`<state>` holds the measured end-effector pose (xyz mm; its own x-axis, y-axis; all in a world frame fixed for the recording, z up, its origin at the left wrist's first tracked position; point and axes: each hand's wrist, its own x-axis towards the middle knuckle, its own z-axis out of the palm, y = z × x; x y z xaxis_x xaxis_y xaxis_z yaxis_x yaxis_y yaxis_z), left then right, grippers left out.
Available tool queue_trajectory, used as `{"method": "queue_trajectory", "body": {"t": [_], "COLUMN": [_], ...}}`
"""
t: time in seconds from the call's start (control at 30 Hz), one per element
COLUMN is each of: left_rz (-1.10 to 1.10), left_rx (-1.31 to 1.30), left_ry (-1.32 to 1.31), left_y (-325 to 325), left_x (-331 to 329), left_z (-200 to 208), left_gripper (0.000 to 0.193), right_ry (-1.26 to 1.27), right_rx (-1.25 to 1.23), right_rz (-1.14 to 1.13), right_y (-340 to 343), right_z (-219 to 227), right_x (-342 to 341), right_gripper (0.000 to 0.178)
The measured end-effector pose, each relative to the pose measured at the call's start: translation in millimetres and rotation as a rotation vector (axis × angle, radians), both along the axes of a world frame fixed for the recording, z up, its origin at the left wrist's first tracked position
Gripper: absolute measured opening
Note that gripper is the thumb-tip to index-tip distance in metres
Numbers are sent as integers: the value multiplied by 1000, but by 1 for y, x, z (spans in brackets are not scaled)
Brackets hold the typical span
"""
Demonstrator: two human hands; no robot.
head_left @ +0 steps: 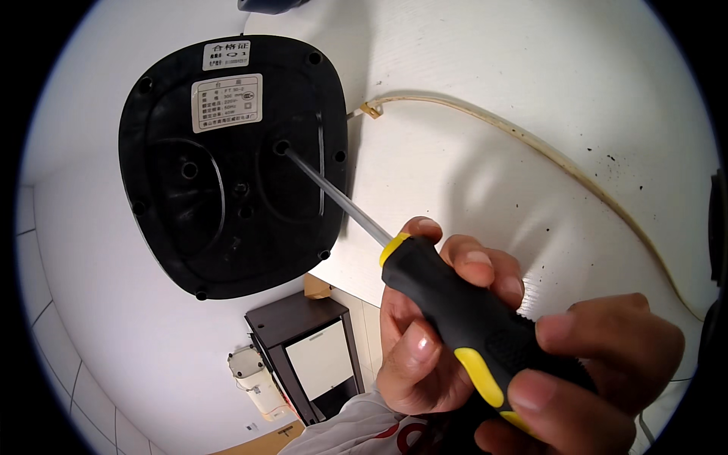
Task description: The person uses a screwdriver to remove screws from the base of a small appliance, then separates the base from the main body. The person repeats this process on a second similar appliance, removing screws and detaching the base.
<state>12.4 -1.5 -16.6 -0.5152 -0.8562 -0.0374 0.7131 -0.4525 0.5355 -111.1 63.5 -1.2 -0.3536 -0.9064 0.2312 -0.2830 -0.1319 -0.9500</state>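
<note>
L hand (421, 379): palm-up under the handle, fingers curled round its front end near the shaft; thumb on the near side.
R hand (641, 368): gripping the rear end of the handle betw. thumb & fingers; rest of the fingers partly hidden.
Screwdriver (446, 292): blk handle w/ yellow collar & patches; metal shaft (341, 199) slants up-left from the hands to the base.
Tip: at a round hole (282, 147) R of the base's ctr; can't tell how deep.
Blk base (246, 163): underside faces cam, rounded-square, by the L edge of the tabletop; small holes round the rim, more nr the ctr; neither hand seen on it.
Stickers (227, 114): 2 white, printed, upper part of base.
Cord (546, 148): off-white, from the base's R side, curving down-right over the table.
Tabletop (425, 174): white, few dk specks.
Cabinet (299, 322): dk w/ white panel, lower L bkgd.
</note>
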Motion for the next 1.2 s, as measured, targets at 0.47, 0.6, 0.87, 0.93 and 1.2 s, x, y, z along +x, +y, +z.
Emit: {"method": "queue_trajectory", "body": {"t": [0.47,0.6,0.87,0.93,1.2], "left_rz": [11,-49,-170,-116,77], "left_rx": [73,-50,-39,-33,123], "left_ry": [19,124,-242,-250,-21], "left_y": [-1,-6,-16,-13,-4], "left_x": [-3,-3,2,-2,-8], "left_z": [10,6,25,23,15], "left_gripper": [60,57,50,51,68], "right_ry": [-17,-44,-106,-109,-116], "right_rx": [-16,-69,-257,-273,-254], "right_rz": [2,-7,-58,-60,-42], "right_y": [-2,-4,-19,-20,-18], "right_z": [-4,-6,-14,-14,-13], "right_x": [4,9,29,30,32], "right_gripper": [51,50,49,49,48]}}
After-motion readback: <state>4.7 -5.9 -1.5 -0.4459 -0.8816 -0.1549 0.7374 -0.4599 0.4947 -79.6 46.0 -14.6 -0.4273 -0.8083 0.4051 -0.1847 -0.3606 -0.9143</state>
